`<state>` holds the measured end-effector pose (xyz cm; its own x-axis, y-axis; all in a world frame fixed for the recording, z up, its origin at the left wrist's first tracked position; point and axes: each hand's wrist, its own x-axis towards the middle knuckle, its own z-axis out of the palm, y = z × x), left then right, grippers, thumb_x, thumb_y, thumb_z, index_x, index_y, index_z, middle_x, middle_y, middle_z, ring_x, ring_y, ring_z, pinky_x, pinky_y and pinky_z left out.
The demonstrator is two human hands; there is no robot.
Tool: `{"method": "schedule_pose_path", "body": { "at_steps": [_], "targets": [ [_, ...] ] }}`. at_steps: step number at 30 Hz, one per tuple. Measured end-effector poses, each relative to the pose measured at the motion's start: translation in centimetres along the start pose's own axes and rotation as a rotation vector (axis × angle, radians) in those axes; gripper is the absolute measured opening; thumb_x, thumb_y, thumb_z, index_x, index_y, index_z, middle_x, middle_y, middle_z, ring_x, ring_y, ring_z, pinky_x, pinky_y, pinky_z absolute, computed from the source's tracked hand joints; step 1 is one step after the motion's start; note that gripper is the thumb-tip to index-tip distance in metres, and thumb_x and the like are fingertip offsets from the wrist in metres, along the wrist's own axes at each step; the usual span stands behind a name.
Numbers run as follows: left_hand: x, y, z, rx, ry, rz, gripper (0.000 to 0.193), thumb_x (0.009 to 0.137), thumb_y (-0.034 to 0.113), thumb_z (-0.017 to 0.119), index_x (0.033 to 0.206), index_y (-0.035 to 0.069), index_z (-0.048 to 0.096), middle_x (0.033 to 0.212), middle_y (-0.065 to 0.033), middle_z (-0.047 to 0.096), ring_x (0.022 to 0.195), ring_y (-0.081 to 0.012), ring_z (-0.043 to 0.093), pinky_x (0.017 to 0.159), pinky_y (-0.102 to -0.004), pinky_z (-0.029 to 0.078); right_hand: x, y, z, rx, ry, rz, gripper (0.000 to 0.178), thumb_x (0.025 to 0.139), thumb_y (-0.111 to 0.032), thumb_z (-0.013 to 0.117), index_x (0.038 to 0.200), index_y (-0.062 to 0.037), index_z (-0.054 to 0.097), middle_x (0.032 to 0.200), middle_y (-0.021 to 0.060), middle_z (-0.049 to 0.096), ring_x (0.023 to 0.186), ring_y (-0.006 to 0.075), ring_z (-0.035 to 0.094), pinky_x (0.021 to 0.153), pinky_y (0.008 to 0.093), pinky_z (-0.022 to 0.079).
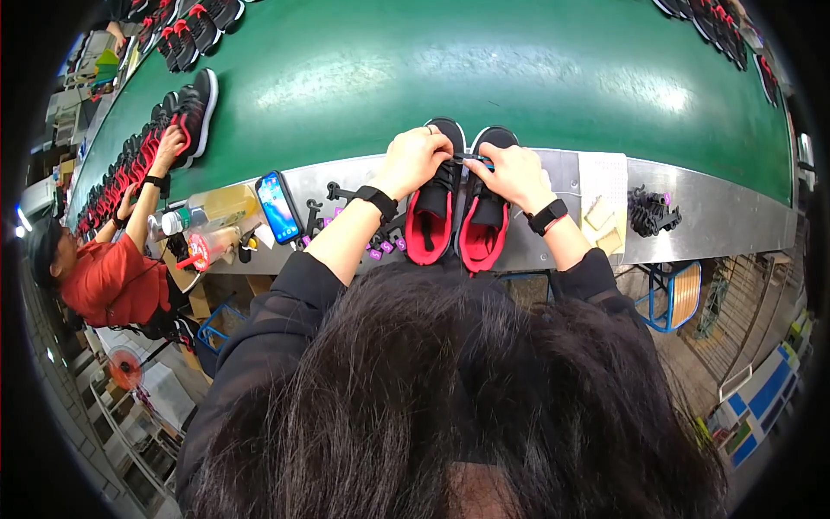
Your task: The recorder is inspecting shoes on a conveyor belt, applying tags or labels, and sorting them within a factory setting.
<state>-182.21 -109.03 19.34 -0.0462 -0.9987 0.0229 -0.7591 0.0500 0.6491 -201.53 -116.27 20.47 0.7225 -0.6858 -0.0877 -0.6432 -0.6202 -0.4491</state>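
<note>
Black shoes with red lining, a pair, sit side by side on the metal ledge (692,216) at the green conveyor belt (484,78): left shoe (430,216), right shoe (484,227). Left hand (415,160) curls over the left one, right hand (514,173) pinches something small between them. Phone (278,208) lies nearby.

A: What holds everything up?

B: A grey metal ledge (692,208) runs along the near edge of a wide green conveyor belt (484,78).

A: What lies on the ledge?

B: A pair of black shoes with red lining (456,227) sits in the middle, toes reaching onto the belt. To the left lie a phone with a lit screen (278,207), loose black plastic hooks (333,192), small purple tags (387,248) and a clear bottle on its side (212,210). To the right lie a white sheet (603,186) and a heap of black hooks (650,212).

A: And on the belt?

B: Rows of black and red shoes (177,117) at the far left, more at the far right (722,26).
</note>
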Motion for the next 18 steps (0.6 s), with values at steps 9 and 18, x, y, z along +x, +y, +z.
{"method": "schedule_pose_path", "body": {
  "at_steps": [9, 18],
  "targets": [
    [-0.8, 0.3, 0.5, 0.016, 0.085, -0.026, 0.005, 0.073, 0.008, 0.064, 0.078, 0.008, 0.065, 0.079, -0.0058, 0.064, 0.076, -0.0253, 0.062, 0.068, -0.0343, 0.05, 0.1, -0.2, 0.1, 0.006, 0.03, -0.051, 0.036, 0.081, -0.045, 0.061, 0.073, -0.0102, 0.063, 0.055, 0.0132, 0.058, 0.053, 0.0304, 0.06, 0.051, 0.0395, 0.048],
    [-1.0, 0.6, 0.8, 0.019, 0.17, -0.004, 0.005, 0.073, 0.009, 0.065, 0.077, 0.007, 0.065, 0.077, -0.006, 0.063, 0.075, -0.0259, 0.061, 0.067, -0.0354, 0.049, 0.4, 0.0, 0.6, -0.031, 0.006, -0.094, 0.037, 0.083, -0.046, 0.058, 0.073, -0.0105, 0.064, 0.055, 0.0138, 0.058, 0.054, 0.0298, 0.061, 0.051, 0.0393, 0.048]
  ]
}}
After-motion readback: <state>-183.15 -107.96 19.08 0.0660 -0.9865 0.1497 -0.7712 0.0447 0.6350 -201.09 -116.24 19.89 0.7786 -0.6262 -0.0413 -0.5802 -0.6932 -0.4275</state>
